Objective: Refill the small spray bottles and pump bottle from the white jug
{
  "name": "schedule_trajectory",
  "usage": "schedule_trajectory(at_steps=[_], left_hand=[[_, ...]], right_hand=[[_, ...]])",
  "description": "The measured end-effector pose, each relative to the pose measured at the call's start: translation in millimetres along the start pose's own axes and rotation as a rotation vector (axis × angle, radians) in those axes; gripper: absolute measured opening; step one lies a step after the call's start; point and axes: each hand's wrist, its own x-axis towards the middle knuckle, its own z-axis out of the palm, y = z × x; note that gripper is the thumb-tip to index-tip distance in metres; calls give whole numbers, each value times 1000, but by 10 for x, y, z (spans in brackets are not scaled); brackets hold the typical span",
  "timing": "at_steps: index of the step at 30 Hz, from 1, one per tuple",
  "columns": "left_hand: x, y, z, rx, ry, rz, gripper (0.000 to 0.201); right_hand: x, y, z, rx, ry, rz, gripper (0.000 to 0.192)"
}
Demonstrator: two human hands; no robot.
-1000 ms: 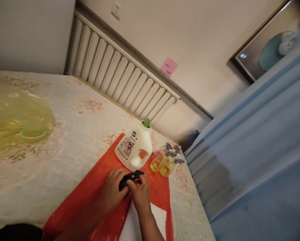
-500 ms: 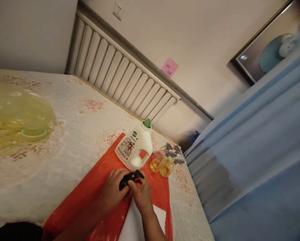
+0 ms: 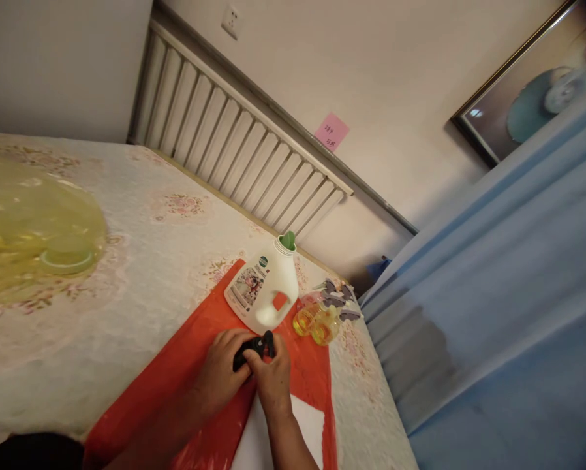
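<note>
My left hand [image 3: 223, 367] and my right hand [image 3: 275, 375] meet over a red plastic sheet [image 3: 175, 378], both gripping a small black object [image 3: 254, 347]; I cannot make out what it is. Just beyond the hands stands a white jug [image 3: 263, 290] with a picture label and a green spout at its open neck. To the jug's right stand small bottles of yellow liquid [image 3: 317, 322] with grey trigger heads.
The sheet lies on a floral cloth-covered table [image 3: 141, 248]. A yellowish transparent bag [image 3: 33, 228] lies at far left. White paper [image 3: 268, 437] sits under my right wrist. A radiator [image 3: 234, 150], a pink note [image 3: 331, 131] and blue curtains [image 3: 493, 294] bound the table.
My right fingers have shifted on the black object, and its protruding end has turned from pointing right to pointing more upward. The hands stay in the same spot.
</note>
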Motion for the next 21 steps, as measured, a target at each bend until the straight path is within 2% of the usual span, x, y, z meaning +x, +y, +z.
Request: schedule_trajectory(at_steps=[4, 7, 13, 18, 21], left_hand=[[-2, -8, 7, -4, 4, 8, 29], [-7, -7, 12, -6, 9, -13, 32], [-5, 12, -1, -25, 5, -19, 30], [0, 18, -4, -14, -1, -21, 28], [-1, 15, -1, -14, -10, -21, 29]], right_hand=[[8, 10, -119, 76, -150, -116, 25], [17, 0, -163, 90, -192, -155, 24], [14, -22, -76, 32, -83, -66, 12], [-9, -2, 18, -14, 8, 6, 11], [-7, -9, 15, -30, 15, 16, 12]])
